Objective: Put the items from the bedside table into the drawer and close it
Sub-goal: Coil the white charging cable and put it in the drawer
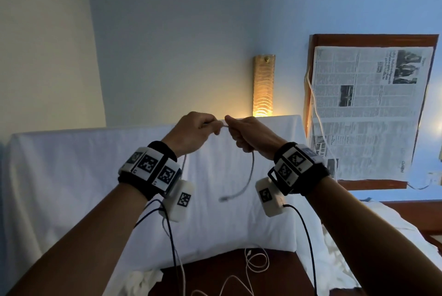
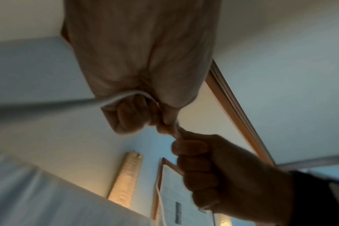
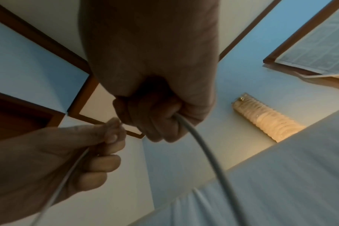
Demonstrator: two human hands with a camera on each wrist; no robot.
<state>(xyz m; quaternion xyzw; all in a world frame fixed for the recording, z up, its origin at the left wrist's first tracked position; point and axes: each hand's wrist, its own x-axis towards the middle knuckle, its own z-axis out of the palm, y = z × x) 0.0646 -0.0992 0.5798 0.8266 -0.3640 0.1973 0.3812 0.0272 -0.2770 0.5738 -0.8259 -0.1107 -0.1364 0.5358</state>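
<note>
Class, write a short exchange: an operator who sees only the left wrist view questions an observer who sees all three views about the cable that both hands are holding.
Operator: Where does the cable go below the right hand?
Observer: From the right hand the cable hangs free and ends in a connector in mid-air.
Operator: Is anything lying on the table?
Observer: A loose coil of white cable lies on the dark bedside table.
</note>
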